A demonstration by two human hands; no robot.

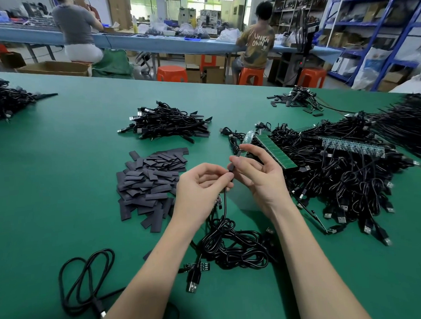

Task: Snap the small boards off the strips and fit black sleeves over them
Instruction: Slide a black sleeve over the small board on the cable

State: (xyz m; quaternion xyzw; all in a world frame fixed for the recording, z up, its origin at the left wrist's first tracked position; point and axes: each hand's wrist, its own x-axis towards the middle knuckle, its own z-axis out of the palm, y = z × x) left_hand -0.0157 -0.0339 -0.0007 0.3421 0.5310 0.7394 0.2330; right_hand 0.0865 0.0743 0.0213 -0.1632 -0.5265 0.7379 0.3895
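Note:
Both hands meet above the green table [61,164]. My left hand [201,186] pinches a thin black cable [225,201] just below its end. My right hand [257,174] pinches a black sleeve [234,162] that stands upright on that cable end; the small board itself is hidden. The cable hangs down into a black tangle [234,246] in front of me. A heap of flat black sleeves [148,183] lies left of my hands. Green board strips [276,150] rest on a big cable mass at the right.
A pile of sleeved cables [167,123] lies beyond the sleeves. A loose USB cable [87,280] coils at the front left, and a USB plug [193,282] lies by a small board [199,266]. More cable heaps sit far left [4,99] and right [348,178]. Two people sit at a far bench.

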